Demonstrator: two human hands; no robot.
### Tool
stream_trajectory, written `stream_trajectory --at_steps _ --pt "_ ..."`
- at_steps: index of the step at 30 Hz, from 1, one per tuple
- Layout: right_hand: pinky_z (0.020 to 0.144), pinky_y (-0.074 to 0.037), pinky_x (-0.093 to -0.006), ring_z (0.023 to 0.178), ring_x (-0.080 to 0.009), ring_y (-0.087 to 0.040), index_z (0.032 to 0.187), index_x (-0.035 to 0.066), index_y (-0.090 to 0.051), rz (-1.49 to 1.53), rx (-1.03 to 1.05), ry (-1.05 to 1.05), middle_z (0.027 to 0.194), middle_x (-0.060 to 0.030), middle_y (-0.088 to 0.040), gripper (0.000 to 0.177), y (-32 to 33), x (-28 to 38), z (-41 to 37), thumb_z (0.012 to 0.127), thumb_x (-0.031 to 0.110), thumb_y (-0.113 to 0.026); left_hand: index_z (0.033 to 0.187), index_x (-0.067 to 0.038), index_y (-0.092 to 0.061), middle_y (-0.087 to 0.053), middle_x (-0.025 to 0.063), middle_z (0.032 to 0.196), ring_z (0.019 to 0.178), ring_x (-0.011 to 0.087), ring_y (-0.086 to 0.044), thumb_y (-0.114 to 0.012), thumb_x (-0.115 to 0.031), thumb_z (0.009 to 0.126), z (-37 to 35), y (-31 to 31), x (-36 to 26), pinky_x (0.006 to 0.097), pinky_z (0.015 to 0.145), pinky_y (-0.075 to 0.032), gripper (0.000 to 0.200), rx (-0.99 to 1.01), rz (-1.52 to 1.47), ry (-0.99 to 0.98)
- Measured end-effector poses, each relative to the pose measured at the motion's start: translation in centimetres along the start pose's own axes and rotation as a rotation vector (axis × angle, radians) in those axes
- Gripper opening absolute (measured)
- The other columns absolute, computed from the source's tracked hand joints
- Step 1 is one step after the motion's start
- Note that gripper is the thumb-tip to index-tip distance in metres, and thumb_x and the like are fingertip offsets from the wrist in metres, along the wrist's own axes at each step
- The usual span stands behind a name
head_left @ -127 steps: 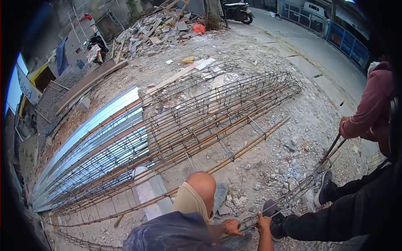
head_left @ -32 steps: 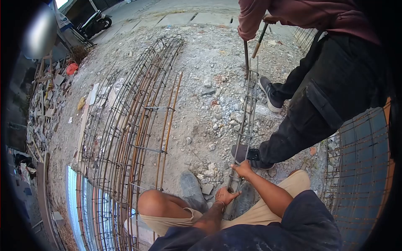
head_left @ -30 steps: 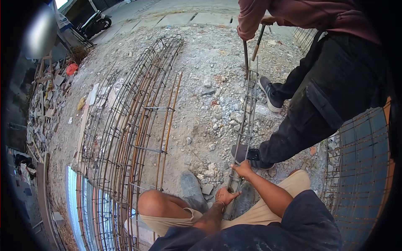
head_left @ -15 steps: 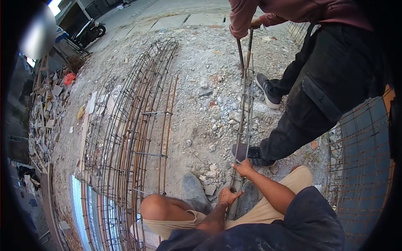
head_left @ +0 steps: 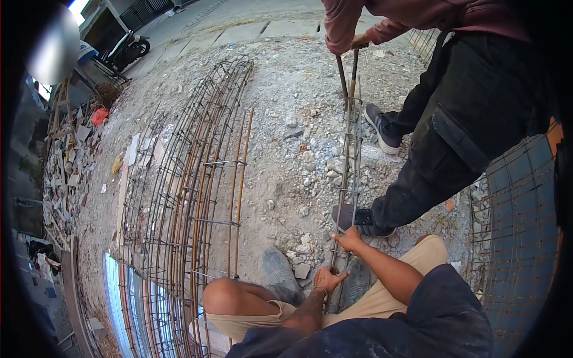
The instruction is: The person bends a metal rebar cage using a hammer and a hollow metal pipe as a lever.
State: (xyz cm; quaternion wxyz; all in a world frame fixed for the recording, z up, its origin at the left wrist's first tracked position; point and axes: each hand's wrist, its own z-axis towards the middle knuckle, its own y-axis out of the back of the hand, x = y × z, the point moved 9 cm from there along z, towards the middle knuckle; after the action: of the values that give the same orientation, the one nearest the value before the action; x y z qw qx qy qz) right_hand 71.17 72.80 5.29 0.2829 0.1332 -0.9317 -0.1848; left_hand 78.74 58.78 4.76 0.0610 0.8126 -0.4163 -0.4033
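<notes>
A narrow rebar cage runs from between my feet toward a co-worker's feet. My left hand grips its near end, with the thumb pointing right. Slightly farther along, my right hand has its fingers closed on the same cage. At the far end, the co-worker's hands hold two long metal bars that reach down to the cage. The co-worker's shoe is beside the cage, just beyond my right hand.
Larger rebar cages lie on the left over corrugated sheets. Rebar mesh is on the right. Rubble covers the ground. Debris and a motorcycle are at the far left.
The co-worker's hands and the bars' upper ends have shifted slightly. My hands keep their grip on the cage. The view has moved a little.
</notes>
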Motion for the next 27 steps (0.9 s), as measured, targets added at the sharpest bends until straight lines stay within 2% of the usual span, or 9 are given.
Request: stream_trajectory --at_steps 6,15,24,26,27 --pt "0.062 -0.049 -0.0352 0.080 -0.0294 -0.060 0.117 -0.016 -0.024 -0.038 -0.016 0.030 0.101 -0.0272 -0.053 0.082 -0.9 -1.6 2.4 0.070 0.033 -0.071 0.079 -0.003 -0.063 -0.063 0.0160 0.078 0.078 0.0277 -0.060 -0.066 -0.060 0.057 -0.1 0.0 -0.1 0.0358 0.073 -0.045 0.061 -0.001 -0.002 -0.001" --pt "0.058 -0.048 -0.0346 0.074 -0.0258 -0.059 0.117 -0.016 -0.024 0.031 0.012 -0.025 0.096 -0.0240 -0.055 0.082 0.2 0.5 -0.7 0.071 0.032 -0.071 0.078 -0.002 -0.063 -0.062 0.0169 0.078 0.077 0.0281 -0.060 -0.066 -0.060 0.057 -0.1 0.0 -0.1 0.0362 0.073 -0.045 0.062 0.018 -0.013 0.008" --pt "0.056 -0.048 -0.0322 0.072 -0.0251 -0.061 0.120 -0.018 -0.018 -0.056 -0.009 0.006 0.097 -0.0253 -0.055 0.092 -0.5 -1.4 1.8 0.069 0.036 -0.071 0.076 0.000 -0.063 -0.062 0.0180 0.075 0.075 0.0279 -0.061 -0.065 -0.060 0.058 -0.1 0.0 -0.2 0.0366 0.071 -0.045 0.063 0.018 0.014 0.006" --pt "0.041 -0.045 -0.0296 0.058 -0.0204 -0.057 0.110 -0.022 -0.027 0.009 -0.039 0.053 0.091 -0.0231 -0.052 0.083 0.0 -0.5 1.1 0.070 0.036 -0.071 0.077 0.000 -0.063 -0.062 0.0182 0.076 0.076 0.0280 -0.061 -0.065 -0.061 0.057 -0.5 0.4 -0.7 0.0368 0.072 -0.045 0.064 0.009 -0.005 -0.002" --pt "0.041 -0.045 -0.0296 0.058 -0.0204 -0.057 0.110 -0.022 -0.027 -0.003 -0.040 0.056 0.091 -0.0231 -0.052 0.083 -0.1 -0.8 1.5 0.070 0.036 -0.071 0.077 0.000 -0.063 -0.062 0.0184 0.076 0.077 0.0281 -0.061 -0.065 -0.061 0.057 -0.6 0.7 -0.9 0.0370 0.072 -0.045 0.065 0.002 -0.018 -0.009"
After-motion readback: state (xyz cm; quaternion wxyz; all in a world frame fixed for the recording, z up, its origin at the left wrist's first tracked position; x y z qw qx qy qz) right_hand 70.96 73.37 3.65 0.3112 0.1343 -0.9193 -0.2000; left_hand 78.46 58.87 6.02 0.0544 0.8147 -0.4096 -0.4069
